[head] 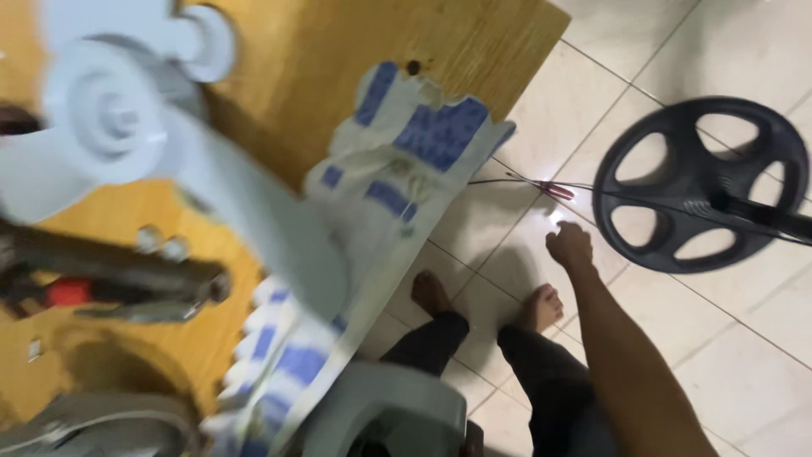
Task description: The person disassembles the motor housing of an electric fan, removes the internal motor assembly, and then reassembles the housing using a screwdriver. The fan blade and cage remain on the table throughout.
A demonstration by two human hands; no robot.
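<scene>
My right hand (568,247) reaches down toward the tiled floor, seen from the back with its fingers curled. Whether it holds anything is hidden. Just beyond it lies a thin wire with a small red piece (554,188) on the floor, apart from the hand. To the right sits a black round spoked fan base (668,245) with a dark pole (774,218) across it. My bare feet (541,306) stand on the tiles below the hand. My left hand is out of view.
A wooden table (338,51) fills the left, carrying a pale fan blade hub (110,118), a white cloth with blue checks (406,161), and a blurred metal tool with a red part (68,292). A grey plastic seat (389,415) is near my legs.
</scene>
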